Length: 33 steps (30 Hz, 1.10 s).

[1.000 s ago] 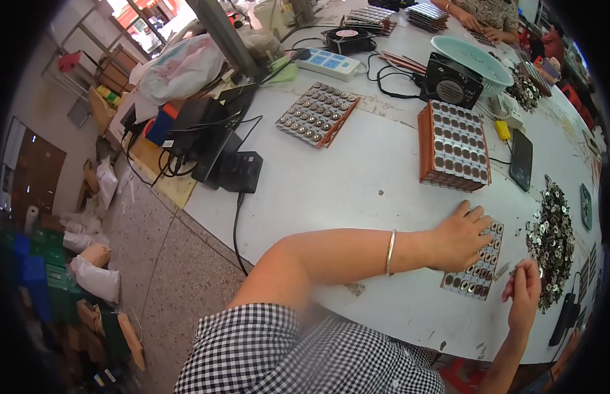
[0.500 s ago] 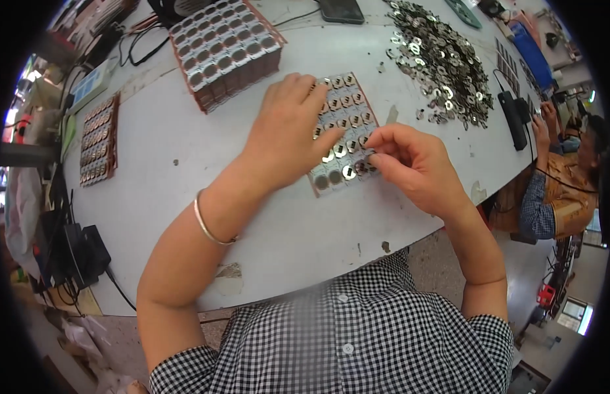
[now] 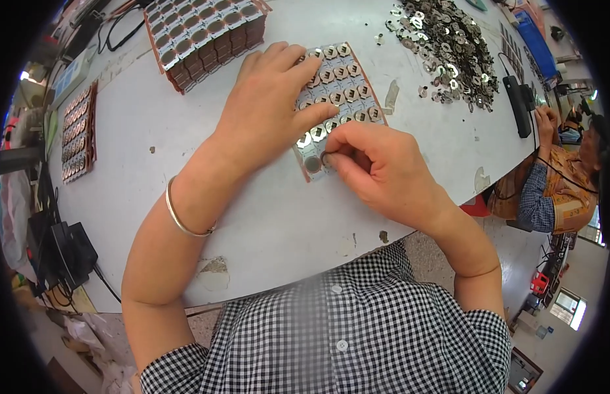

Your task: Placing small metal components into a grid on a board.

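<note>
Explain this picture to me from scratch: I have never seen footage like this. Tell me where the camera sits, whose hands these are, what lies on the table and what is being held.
There is no machine here: a person works with two bare hands. The one picture comes from a wide fisheye camera on that person's head, looking down, so straight edges bend and the forearms enter from below.

The left hand, with a bangle on the wrist, lies flat on a flat tray of small round metal pieces, steadying it. The right hand pinches a small metal ring at the tray's near corner.

On the white table there are also a brown block of round cells, a loose heap of metal pieces and another filled tray at the left. Another person sits at the right edge.
</note>
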Each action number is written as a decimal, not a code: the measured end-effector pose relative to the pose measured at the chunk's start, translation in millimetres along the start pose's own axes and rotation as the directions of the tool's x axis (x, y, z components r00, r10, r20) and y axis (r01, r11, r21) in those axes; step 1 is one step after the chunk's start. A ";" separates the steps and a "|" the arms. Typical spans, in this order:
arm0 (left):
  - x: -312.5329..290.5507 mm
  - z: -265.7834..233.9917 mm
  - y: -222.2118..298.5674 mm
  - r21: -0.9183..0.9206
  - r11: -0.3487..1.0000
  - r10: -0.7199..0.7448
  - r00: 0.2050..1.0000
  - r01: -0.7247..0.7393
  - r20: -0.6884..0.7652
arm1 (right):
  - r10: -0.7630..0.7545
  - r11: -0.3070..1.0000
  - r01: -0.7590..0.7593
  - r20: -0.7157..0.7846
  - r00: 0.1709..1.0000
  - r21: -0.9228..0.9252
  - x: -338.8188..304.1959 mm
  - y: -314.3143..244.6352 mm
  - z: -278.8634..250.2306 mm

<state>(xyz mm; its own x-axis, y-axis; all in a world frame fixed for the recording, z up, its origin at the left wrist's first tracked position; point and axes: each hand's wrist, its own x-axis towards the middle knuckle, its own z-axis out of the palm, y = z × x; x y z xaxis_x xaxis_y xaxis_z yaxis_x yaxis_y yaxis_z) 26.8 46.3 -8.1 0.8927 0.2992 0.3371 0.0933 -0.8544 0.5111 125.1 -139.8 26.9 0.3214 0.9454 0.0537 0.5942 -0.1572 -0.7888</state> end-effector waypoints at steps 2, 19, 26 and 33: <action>-1.0 0.8 -1.9 0.010 1.000 0.012 1.000 -0.012 -0.014 | -0.006 1.000 0.006 0.004 1.000 -0.005 1.1 0.2 0.1; -3.9 5.3 -2.7 0.020 1.000 -0.005 0.999 0.006 -0.048 | -0.166 0.944 0.123 -0.117 0.979 -0.307 -5.6 5.4 10.7; -4.5 6.6 -2.5 0.051 0.999 0.018 0.997 -0.015 -0.070 | -0.223 0.937 0.168 -0.155 0.962 -0.305 -12.5 11.0 15.9; -2.9 7.5 -1.3 0.066 0.998 0.026 0.997 -0.021 -0.071 | -0.250 0.907 0.174 -0.157 0.955 -0.384 -13.1 10.1 19.3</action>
<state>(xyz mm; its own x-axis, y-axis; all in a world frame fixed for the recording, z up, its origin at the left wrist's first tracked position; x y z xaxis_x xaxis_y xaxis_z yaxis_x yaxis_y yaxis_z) 27.4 43.4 -15.7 0.8615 0.3061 0.4052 0.1029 -0.8866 0.4509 112.7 -148.3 6.4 0.2745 0.8975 0.3451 0.8779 -0.0875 -0.4708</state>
